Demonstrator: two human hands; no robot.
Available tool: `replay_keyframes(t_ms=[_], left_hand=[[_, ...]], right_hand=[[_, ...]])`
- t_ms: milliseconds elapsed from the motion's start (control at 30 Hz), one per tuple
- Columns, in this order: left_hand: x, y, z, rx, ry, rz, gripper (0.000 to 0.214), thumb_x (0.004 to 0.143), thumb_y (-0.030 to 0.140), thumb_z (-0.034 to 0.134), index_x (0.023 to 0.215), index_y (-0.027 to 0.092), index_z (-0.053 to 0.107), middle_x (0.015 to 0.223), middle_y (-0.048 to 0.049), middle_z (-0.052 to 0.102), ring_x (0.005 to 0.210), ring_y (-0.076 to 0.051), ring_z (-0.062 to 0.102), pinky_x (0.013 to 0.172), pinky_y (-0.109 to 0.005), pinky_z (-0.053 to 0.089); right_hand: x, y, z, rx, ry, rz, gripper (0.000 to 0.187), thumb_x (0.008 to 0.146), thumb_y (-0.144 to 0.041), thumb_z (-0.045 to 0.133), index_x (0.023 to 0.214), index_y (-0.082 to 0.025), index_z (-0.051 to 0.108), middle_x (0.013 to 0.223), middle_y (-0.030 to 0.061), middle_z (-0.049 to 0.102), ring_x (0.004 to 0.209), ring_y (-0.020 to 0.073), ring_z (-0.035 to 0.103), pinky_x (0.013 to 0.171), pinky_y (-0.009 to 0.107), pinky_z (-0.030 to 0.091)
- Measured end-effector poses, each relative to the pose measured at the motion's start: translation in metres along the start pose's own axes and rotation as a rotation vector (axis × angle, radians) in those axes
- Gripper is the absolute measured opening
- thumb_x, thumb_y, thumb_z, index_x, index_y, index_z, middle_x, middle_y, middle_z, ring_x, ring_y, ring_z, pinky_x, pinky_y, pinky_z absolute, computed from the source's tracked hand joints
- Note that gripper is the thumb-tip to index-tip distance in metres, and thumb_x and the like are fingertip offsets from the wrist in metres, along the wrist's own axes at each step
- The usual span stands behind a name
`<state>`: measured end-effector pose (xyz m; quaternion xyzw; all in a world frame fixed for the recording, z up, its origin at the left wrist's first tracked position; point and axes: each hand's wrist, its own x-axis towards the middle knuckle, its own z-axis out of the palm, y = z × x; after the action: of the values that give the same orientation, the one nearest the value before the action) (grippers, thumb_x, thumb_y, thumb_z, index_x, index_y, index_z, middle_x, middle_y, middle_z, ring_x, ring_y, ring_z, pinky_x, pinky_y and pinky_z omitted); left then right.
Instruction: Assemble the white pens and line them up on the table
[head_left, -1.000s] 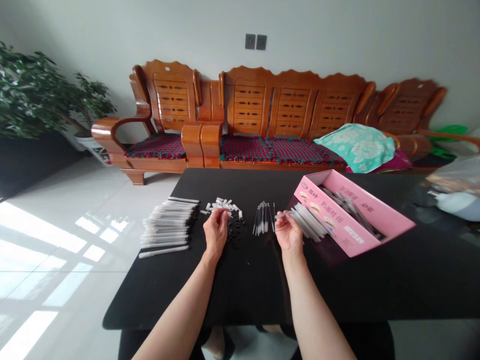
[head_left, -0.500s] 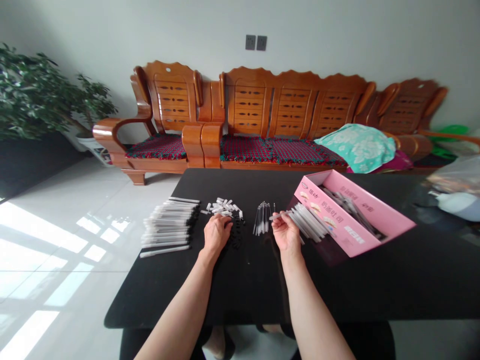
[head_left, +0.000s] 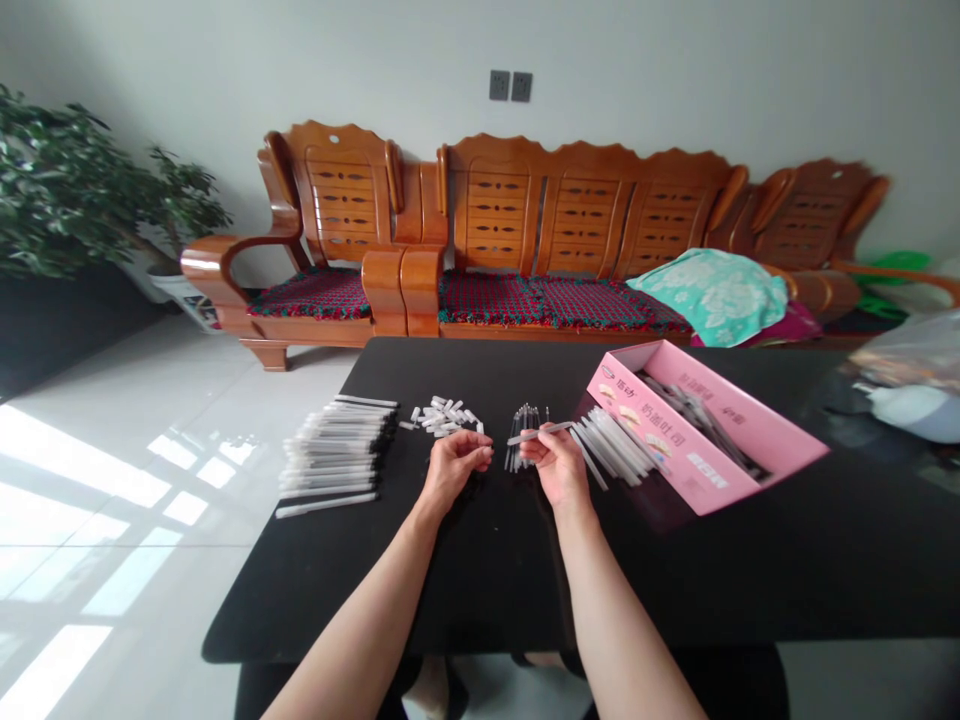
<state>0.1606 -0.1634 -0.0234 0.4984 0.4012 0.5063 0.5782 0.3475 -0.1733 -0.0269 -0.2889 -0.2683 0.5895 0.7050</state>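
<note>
The right hand [head_left: 561,468] pinches a slim, translucent barrel [head_left: 540,433] between thumb and fingers, its smooth plastic tube lying nearly level, the left end a little lower and pointing towards the left hand [head_left: 454,468]. That other grip has its thumb and fingertips drawn together; whether a tiny part sits between them, I cannot tell. A narrow gap separates the barrel's end from the left fingertips.

The counter [head_left: 487,580] is black, flat and softly glossy, with a rounded near-left corner. Both forearms cross its near edge, and a plain dark stretch runs between them up to the hands. More smooth surface lies to the right of the right forearm, in front of the pink box [head_left: 694,470], a straight-sided, printed carton set at a slant with slender pieces inside.

Thin refills [head_left: 527,412] with dark shafts lie side by side just beyond the hands, partly covered by the held barrel. Frosted, straight barrels [head_left: 615,450] are heaped between the right hand and the carton, close to its printed wall. Short white caps [head_left: 448,410] lie scattered just beyond the left hand. Farther left, pale pens [head_left: 334,445] with black ends are stacked in a row near the counter's left edge, the nearest one slightly apart from the others
</note>
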Motion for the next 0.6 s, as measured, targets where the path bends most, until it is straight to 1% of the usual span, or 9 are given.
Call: replay_keyframes(t_ms=[100,267,600], left_hand=[[-0.0017,0.0018,0.0021,-0.062,-0.036,-0.017,0.03,0.068,0.034,0.081,0.085,0.011,0.071,0.066,-0.0026,0.068,0.059,-0.012,0.062,0.058,-0.022,0.052],[-0.0047,0.0053,0.0045,-0.07,-0.066,-0.042,0.03,0.067,0.033,0.083,0.082,0.01,0.071,0.064,-0.0023,0.067,0.055,-0.01,0.06,0.055,-0.021,0.051],[-0.0027,0.0036,0.0062,-0.068,-0.057,-0.034,0.026,0.065,0.03,0.082,0.076,0.012,0.067,0.061,-0.0009,0.066,0.052,-0.01,0.059,0.051,-0.02,0.05]], right_hand=[[-0.0025,0.0008,0.0065,-0.06,-0.015,0.013,0.023,0.07,-0.019,0.079,0.085,-0.017,0.063,0.079,0.0078,0.078,0.061,0.0186,0.074,0.054,0.025,0.062],[-0.0046,0.0007,0.0105,-0.097,-0.021,0.032,0.026,0.07,-0.021,0.08,0.087,-0.017,0.061,0.08,0.0083,0.078,0.06,0.019,0.074,0.053,0.025,0.061],[-0.0045,0.0025,0.0102,-0.153,-0.032,0.021,0.027,0.071,-0.023,0.079,0.089,-0.018,0.059,0.078,0.0069,0.078,0.058,0.019,0.073,0.052,0.027,0.061]])
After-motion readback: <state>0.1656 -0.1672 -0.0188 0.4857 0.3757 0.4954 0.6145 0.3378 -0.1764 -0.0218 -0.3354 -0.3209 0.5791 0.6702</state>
